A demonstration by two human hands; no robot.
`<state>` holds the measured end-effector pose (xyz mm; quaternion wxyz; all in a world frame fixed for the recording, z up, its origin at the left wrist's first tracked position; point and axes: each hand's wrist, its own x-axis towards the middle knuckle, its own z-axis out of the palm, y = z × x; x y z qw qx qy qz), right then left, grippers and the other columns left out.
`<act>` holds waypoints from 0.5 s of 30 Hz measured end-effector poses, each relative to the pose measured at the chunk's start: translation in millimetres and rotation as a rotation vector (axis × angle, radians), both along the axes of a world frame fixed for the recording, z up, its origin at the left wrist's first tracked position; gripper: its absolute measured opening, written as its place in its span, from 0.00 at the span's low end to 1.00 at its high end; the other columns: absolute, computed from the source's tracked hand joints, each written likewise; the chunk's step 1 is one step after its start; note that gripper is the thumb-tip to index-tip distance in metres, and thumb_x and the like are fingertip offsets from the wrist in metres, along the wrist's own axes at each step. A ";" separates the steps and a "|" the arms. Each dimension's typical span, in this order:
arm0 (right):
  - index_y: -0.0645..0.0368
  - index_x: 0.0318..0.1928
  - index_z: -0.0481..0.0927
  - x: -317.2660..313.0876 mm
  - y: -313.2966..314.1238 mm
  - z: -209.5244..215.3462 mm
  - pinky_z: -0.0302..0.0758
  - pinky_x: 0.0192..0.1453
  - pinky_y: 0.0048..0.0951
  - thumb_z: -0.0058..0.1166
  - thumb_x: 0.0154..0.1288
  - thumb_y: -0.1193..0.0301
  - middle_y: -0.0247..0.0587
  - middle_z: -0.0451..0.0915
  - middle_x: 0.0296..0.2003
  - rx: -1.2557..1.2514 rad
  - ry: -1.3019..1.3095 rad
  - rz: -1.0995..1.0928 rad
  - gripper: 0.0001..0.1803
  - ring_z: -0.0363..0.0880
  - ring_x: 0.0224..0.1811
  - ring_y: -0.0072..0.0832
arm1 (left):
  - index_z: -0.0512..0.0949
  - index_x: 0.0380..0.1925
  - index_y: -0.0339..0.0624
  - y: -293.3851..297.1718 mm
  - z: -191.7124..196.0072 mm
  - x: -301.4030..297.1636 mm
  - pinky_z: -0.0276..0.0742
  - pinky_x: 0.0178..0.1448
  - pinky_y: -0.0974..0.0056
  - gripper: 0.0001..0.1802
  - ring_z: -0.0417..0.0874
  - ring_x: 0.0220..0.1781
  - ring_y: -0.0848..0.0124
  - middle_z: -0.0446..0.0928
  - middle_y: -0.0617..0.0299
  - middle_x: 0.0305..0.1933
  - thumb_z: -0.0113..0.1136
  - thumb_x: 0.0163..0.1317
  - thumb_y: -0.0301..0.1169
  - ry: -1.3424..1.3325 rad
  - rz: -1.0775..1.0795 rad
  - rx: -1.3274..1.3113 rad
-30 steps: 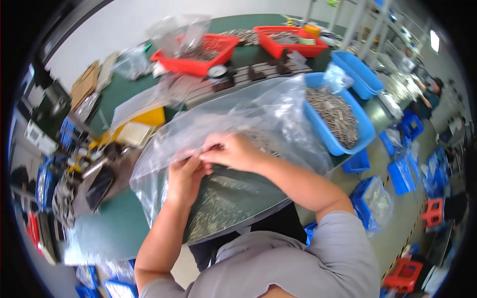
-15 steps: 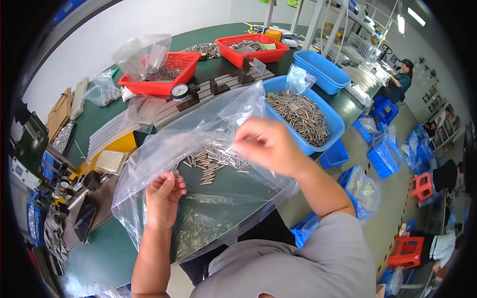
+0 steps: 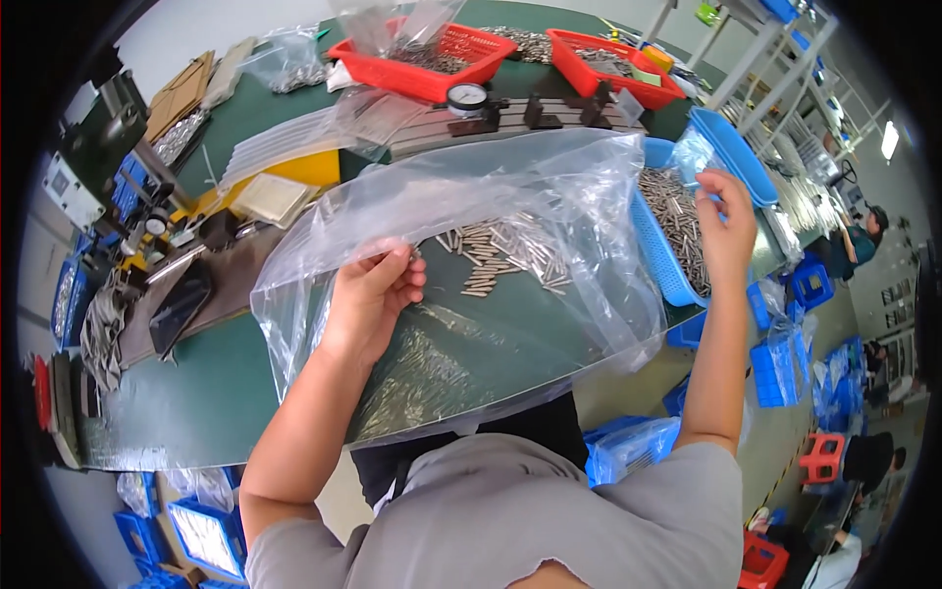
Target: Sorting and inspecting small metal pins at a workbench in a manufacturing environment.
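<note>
Our left hand (image 3: 368,294) pinches the edge of one large clear plastic bag (image 3: 510,196) spread on the green counter (image 3: 196,393), while our right hand (image 3: 726,221) hovers with fingers loosely spread over one blue bin (image 3: 667,260) of metal pins. A loose heap of pins (image 3: 500,257), too many to count, lies between our hands, and two red trays (image 3: 432,59) stand farther back

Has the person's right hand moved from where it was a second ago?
Yes. The right hand left the clear plastic bag by the left hand and now hangs over the blue plastic bin of metal pins.
</note>
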<state>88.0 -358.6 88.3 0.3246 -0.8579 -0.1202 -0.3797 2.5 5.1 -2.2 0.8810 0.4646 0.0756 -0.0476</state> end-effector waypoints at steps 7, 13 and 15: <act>0.60 0.36 0.78 -56.9 121.5 -9.7 0.73 0.35 0.30 0.58 0.53 0.77 0.40 0.76 0.32 -0.423 0.351 0.807 0.08 0.76 0.33 0.35 | 0.76 0.36 0.38 -1.1 -2.2 -0.2 0.73 0.34 0.70 0.07 0.77 0.31 0.74 0.77 0.61 0.31 0.55 0.63 0.30 0.001 0.023 -0.021; 0.58 0.36 0.77 -40.8 159.2 -41.3 0.73 0.36 0.39 0.59 0.51 0.74 0.42 0.73 0.33 -0.748 0.479 0.777 0.10 0.76 0.34 0.42 | 0.76 0.35 0.37 1.7 -2.4 1.6 0.73 0.33 0.70 0.06 0.77 0.30 0.73 0.77 0.60 0.31 0.55 0.62 0.29 -0.002 0.034 -0.031; 0.58 0.35 0.77 -35.1 167.7 -49.2 0.74 0.36 0.39 0.57 0.51 0.75 0.42 0.72 0.33 -0.755 0.424 0.780 0.08 0.76 0.34 0.42 | 0.76 0.35 0.37 1.2 -1.8 3.2 0.73 0.33 0.70 0.07 0.77 0.30 0.73 0.77 0.60 0.31 0.55 0.62 0.29 -0.004 0.040 -0.038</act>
